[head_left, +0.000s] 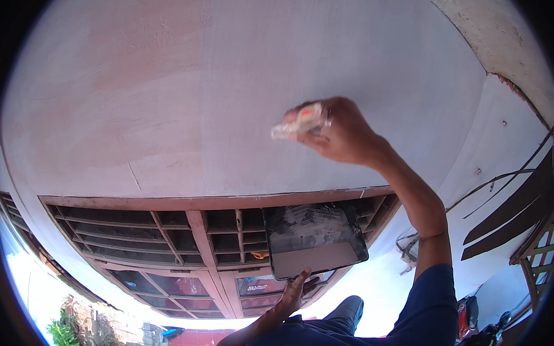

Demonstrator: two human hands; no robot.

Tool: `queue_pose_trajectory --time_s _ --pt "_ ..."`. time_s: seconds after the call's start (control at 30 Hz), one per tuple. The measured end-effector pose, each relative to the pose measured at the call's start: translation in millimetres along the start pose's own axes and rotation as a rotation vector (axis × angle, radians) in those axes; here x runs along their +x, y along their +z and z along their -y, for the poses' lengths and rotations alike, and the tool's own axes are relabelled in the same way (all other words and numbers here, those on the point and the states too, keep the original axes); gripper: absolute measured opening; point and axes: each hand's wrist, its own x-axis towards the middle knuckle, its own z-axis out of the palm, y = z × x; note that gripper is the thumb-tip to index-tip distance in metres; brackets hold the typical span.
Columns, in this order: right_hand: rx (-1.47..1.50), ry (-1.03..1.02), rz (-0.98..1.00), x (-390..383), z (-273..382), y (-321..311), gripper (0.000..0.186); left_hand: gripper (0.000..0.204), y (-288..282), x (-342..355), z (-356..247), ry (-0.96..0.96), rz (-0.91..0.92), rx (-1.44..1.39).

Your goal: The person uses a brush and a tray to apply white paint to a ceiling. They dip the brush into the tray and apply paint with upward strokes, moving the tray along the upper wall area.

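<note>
My right hand [349,137] is raised and closed around a flat paintbrush [308,116], blurred by motion, its pale bristle end toward the left. The brush is at the wall [255,64], where whitish paint covers the right part and pinkish patches show on the left. Lower down, my left hand [296,291] grips the near edge of a black paint tray [360,249], with the thumb over the rim and the other fingers partly hidden beneath. Pale paint [313,257] pools at the tray's near end, and smears coat its far end.
Below the wall a brown wooden frame [200,236] holds louvred vents and glass panes, partly behind the tray. Dark strips [510,207] and a wooden lattice [540,273] stand at right. A red motorbike [468,316] is at lower right; green plants [66,339] grow at lower left.
</note>
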Motion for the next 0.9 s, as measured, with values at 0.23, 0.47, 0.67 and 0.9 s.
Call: queue_pose_trajectory --time_s 0.23,0.47,0.67,0.9 --pt "-0.388 -0.097 -0.577 79 -54 -118 0.015 0.070 7 0 -5 -0.004 0.021 0.025" --pt "-0.516 -0.141 -0.535 -3 -28 -16 0.039 0.080 8 -4 -5 0.011 0.029 0.048" --pt "-0.162 -0.011 0.079 -112 57 91 0.060 0.077 13 -6 -7 0.032 0.012 0.042" --pt "-0.187 -0.072 -0.148 -49 19 46 0.032 0.077 8 -5 -6 0.057 0.056 0.087"
